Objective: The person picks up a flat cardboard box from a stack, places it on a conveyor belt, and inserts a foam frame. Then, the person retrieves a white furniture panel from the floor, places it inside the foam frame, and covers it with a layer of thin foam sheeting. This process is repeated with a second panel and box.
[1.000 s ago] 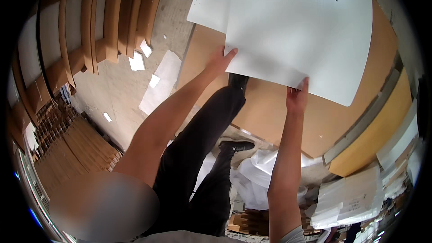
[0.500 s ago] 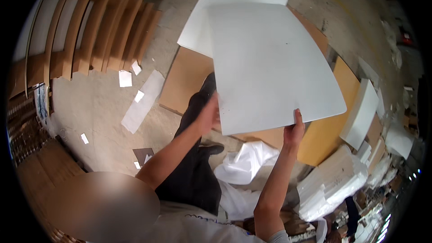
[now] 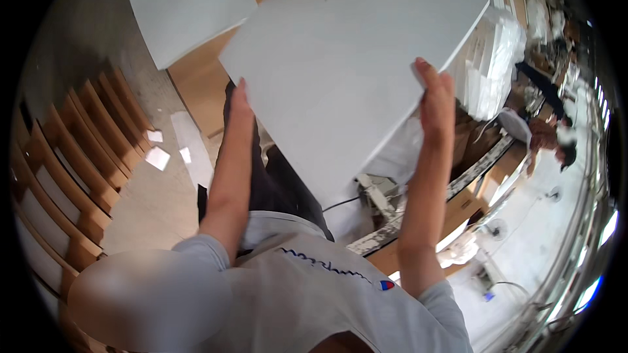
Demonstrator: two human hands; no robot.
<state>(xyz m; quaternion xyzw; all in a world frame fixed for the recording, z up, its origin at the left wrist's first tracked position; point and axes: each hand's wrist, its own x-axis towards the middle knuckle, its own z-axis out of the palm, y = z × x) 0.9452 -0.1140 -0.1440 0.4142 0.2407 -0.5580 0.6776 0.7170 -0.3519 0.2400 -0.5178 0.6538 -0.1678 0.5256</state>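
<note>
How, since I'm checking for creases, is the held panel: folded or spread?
Spread: the panel shows one broad face, with no fold visible.

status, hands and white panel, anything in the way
Right hand gripping large flat white panel by right edge. Left hand at left edge, fingers mostly hidden. Second flat white panel beyond, left. No blockage visible.

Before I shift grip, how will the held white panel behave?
The white panel seems stiff, with no obvious droop. Its smooth face may slip. With the left hand and right hand at its edges, it could tip if either releases.
</note>
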